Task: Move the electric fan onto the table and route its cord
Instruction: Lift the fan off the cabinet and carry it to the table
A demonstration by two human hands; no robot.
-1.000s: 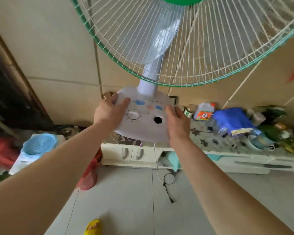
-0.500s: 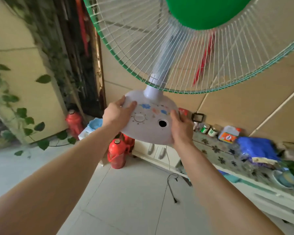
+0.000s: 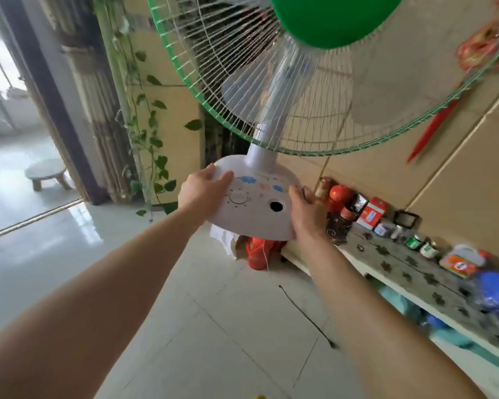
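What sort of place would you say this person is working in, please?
Probably a lived-in home: a glossy tiled floor, a low cabinet crowded with jars and tins, a trailing houseplant and a small stool beyond the doorway.

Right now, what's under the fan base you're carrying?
Below the fan base, held by left hand and right hand, show a red container, white cloth and tiled floor. Its underside is hidden.
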